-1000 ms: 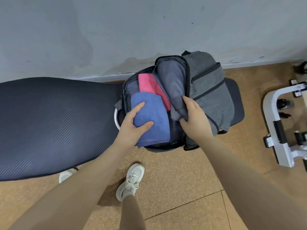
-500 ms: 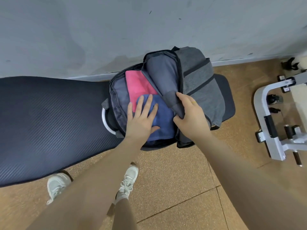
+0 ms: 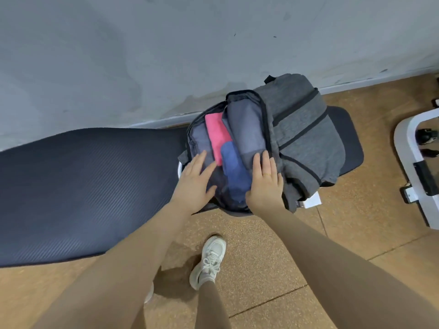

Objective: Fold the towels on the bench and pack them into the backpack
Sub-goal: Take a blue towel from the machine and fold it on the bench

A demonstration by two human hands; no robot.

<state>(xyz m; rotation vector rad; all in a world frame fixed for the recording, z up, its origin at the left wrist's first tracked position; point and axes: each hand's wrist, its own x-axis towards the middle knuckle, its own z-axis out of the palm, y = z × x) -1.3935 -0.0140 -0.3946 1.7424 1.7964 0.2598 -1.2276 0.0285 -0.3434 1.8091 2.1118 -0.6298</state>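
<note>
While the person stands close to the bench (image 3: 71, 186), one white shoe (image 3: 210, 262) shows on the brown floor (image 3: 261, 269) below. Both arms reach forward to the backpack (image 3: 306, 138), which lies on the right end of the bench.

The left hand (image 3: 193, 184) lies flat, fingers straight and spread, on the left side of the open pocket. It holds nothing now. A moment ago this hand was pressing on the blue towel (image 3: 234, 172), and before that it was carrying the towel in. The right hand (image 3: 266, 184) rests on the front flap with straight fingers and a thin ring on one. A moment ago it was pinching that flap to hold the bag open; now it has let go and just lies there.

Between the two hands sits the blue towel, deep in the pocket. Just past it, a bit farther in, is the pink towel (image 3: 217, 138). Both are folded and inside the bag. The bag's mouth looks narrower than it did before, so the flap seems to be coming down.

The long dark part of the bench to the left has no towel on it. So the packing looks nearly done, and what is left is likely to close the bag.

Farther back is the grey wall (image 3: 166, 55). A white metal frame (image 3: 408, 167) stands on the floor at the far right.
</note>
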